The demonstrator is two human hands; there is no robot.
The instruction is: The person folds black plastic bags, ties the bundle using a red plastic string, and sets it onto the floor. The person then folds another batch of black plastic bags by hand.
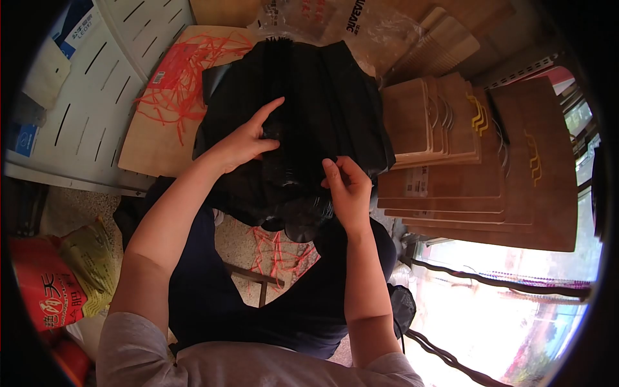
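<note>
Wooden boards [461, 187] stand stacked to the right and red strands [179, 100] lie tangled to the left; between them, beneath both hands, spreads the black plastic sheet [342, 106]. The left hand [248, 143] has thumb and forefinger spread apart; the right hand [350, 190] brings thumb and forefinger together, though whether plastic is caught there I cannot tell; the sheet looks light, limp and slippery, so a bunched edge should hold better than its smooth middle.

- White slotted metal panel [97, 80]
- Tangled red strips [187, 97] on a pale board [138, 145]
- Wooden cutting boards [461, 185], yellow handles [478, 120]
- Clear printed plastic wrapping [387, 32]
- Red printed sack [32, 271]
</note>
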